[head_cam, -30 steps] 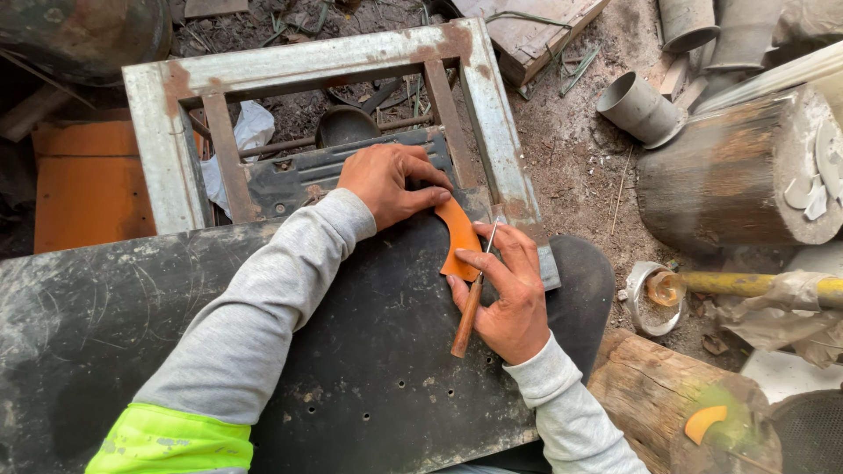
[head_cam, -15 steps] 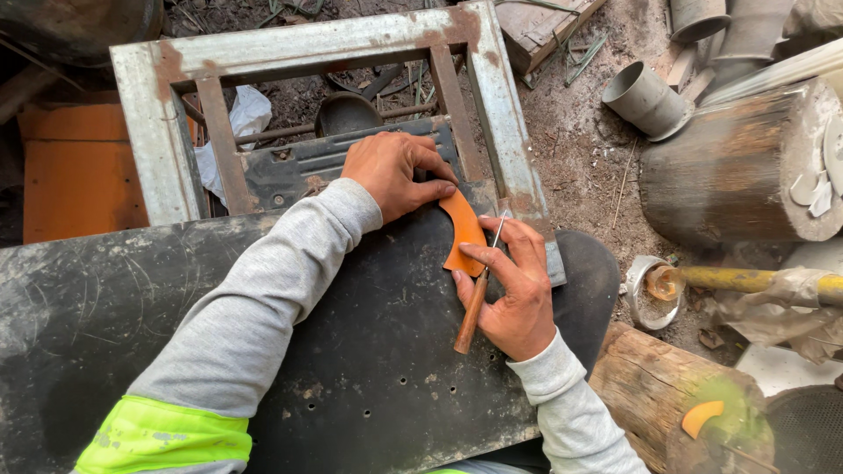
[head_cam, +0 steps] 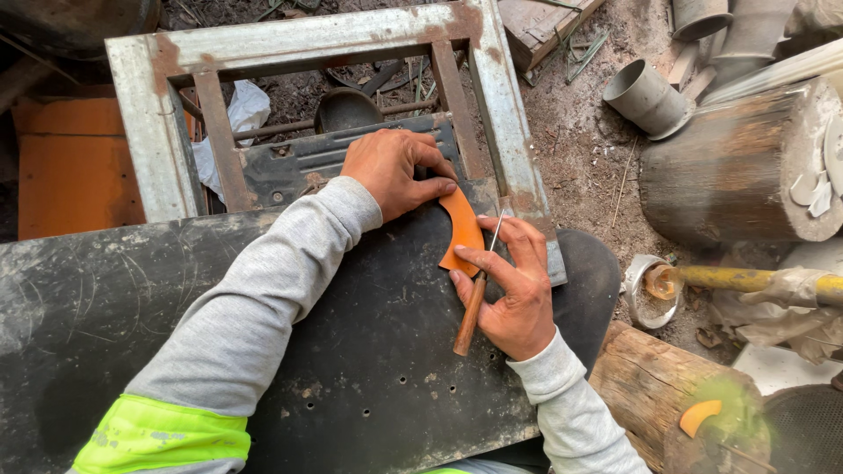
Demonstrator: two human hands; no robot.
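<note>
Two hands at work on one small piece. Our left hand (head_cam: 391, 171) lies flat, fingers spread, pressing down on a curved orange leather piece (head_cam: 462, 230), thumb on its upper edge. The piece is crescent-shaped and rests on the black sheet-metal desk (head_cam: 369, 369), near the desk's far edge and just in front of a rusty grey metal frame (head_cam: 154, 132).

Our right hand (head_cam: 514, 294) sits just below and to the right of the piece. Its grip is pressed together around a wooden-handled awl (head_cam: 472, 307): the brown handle slants down-left out of the palm, the thin metal shaft points up past the index finger, beside the right edge of the leather. The index fingertip touches the lower end of the orange piece. We cannot tell whether the awl's tip meets the leather or the desk.

Sleeves are grey, with a fluorescent yellow-green band on the left upper arm.

Around us: bare earth floor, an orange panel (head_cam: 75, 162) to the left behind the frame, a log (head_cam: 654, 395) at lower right, a large wooden stump (head_cam: 733, 162) to the right, grey pipe sections (head_cam: 645, 96) beyond it, and a yellow-handled tool (head_cam: 746, 279) lying across a small tin.
</note>
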